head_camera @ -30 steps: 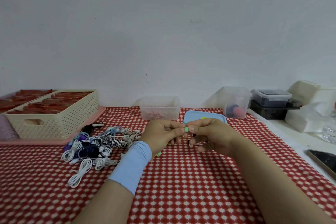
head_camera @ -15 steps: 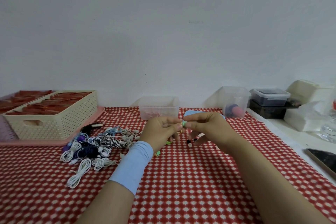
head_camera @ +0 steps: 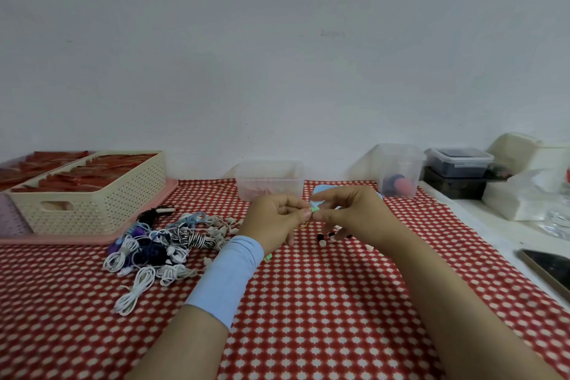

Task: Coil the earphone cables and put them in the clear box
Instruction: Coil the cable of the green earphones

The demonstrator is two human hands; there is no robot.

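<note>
Over the red-checked table [head_camera: 308,302] both forearms reach forward, and the hands meet above it. The heap of coiled earphone cables [head_camera: 160,237] lies left of the fingers [head_camera: 303,213]. The clear box [head_camera: 270,179] stands just beyond them. Left hand [head_camera: 271,222] and right hand [head_camera: 351,213], fingers curled, pinch the green earphone [head_camera: 314,210] between them.

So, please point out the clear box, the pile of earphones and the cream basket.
clear box [head_camera: 271,174], head view, front wall.
pile of earphones [head_camera: 154,239], head view, middle of the heap.
cream basket [head_camera: 101,210], head view, front wall.
</note>
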